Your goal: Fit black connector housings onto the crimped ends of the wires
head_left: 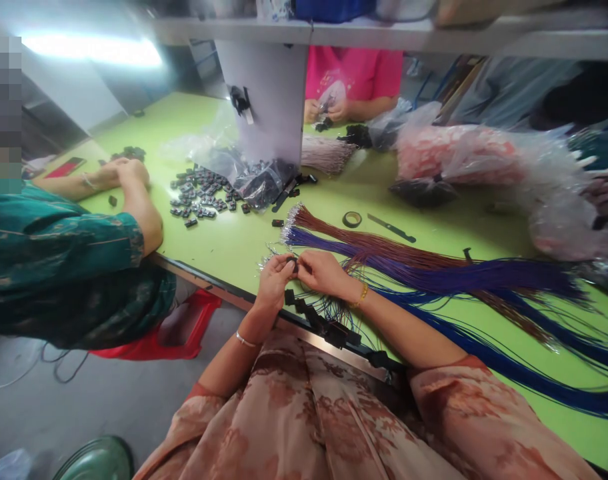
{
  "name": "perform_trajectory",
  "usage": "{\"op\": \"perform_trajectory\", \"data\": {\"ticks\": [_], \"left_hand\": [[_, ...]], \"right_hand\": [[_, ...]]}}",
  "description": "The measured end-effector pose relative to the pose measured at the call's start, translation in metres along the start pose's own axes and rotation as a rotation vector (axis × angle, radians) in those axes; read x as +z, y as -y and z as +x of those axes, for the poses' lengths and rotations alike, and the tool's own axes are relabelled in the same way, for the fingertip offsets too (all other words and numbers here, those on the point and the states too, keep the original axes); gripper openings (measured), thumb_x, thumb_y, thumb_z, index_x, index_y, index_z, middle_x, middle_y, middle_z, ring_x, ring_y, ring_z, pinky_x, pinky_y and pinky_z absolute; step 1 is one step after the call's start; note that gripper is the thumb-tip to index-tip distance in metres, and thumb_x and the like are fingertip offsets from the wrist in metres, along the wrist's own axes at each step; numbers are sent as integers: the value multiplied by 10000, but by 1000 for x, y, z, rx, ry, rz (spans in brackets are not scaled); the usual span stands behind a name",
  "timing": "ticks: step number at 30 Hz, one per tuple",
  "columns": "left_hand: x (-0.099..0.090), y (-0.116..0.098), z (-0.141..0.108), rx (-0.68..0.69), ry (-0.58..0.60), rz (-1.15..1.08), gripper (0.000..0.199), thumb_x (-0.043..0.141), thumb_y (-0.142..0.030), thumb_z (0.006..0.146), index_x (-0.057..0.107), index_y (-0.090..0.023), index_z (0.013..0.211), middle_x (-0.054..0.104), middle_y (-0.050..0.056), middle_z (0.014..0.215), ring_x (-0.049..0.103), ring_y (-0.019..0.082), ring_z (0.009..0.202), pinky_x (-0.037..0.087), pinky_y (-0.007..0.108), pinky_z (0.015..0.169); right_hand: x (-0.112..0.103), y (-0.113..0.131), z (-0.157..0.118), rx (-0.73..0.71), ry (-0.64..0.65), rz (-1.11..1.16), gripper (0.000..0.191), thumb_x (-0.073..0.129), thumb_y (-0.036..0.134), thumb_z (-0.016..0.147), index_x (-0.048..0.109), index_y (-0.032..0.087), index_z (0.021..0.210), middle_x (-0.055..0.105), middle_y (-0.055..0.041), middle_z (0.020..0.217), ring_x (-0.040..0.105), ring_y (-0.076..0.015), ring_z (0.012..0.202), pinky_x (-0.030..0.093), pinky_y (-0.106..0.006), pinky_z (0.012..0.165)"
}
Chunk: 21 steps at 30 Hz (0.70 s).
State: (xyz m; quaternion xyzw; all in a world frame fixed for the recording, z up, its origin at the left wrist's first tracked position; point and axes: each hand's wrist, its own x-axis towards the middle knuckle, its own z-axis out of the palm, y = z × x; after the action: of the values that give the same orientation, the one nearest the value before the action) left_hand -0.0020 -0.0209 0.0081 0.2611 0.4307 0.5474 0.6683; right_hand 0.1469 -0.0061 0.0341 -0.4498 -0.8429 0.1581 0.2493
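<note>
My left hand (pixel 272 281) pinches a small black plastic connector (pixel 292 263) between thumb and fingers, above the table's front edge. My right hand (pixel 326 272) meets it from the right, fingertips pressed together at the connector; whatever those fingers hold is too small to make out. Just below both hands, a row of black connectors (pixel 336 333) with thin wires lies along the edge. Behind my right hand stretch bundles of brown wires (pixel 369 237) and purple wires (pixel 429 273), with silvery terminals at their left ends. Blue wires (pixel 464 339) run under my right forearm.
Loose black connectors (pixel 199 193) are heaped left of centre beside a plastic bag (pixel 261 183). A tape roll (pixel 353 219) and a thin flat blade (pixel 391 228) lie beyond the wires. Co-workers sit left and opposite. Bags of pinkish parts (pixel 459 153) stand at right, beneath a shelf (pixel 434 39).
</note>
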Motion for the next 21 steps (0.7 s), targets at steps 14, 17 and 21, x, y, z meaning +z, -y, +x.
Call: {"op": "perform_trajectory", "data": {"ticks": [14,17,21], "left_hand": [[-3,2,9,-63,40,19,364,818,-264,621,652,-145,923,706,47,853,641,109,745,506,252,741],[-3,2,9,-65,52,17,384,826,-273,612,653,-145,929,707,47,854,641,109,742,505,251,739],[-3,3,10,-66,51,16,382,828,-274,611,652,-142,923,707,50,850,641,111,738,504,252,734]], "right_hand": [[-18,-107,78,527,-6,-202,198,548,287,812,712,204,882,723,-66,926,616,-194,838,420,-272,719],[-16,-107,81,496,-14,-177,218,553,322,820,710,207,918,725,-60,916,619,-194,830,430,-275,729],[-12,-107,95,383,-2,-116,243,565,328,817,713,230,982,727,-31,939,623,-179,835,432,-260,736]]}}
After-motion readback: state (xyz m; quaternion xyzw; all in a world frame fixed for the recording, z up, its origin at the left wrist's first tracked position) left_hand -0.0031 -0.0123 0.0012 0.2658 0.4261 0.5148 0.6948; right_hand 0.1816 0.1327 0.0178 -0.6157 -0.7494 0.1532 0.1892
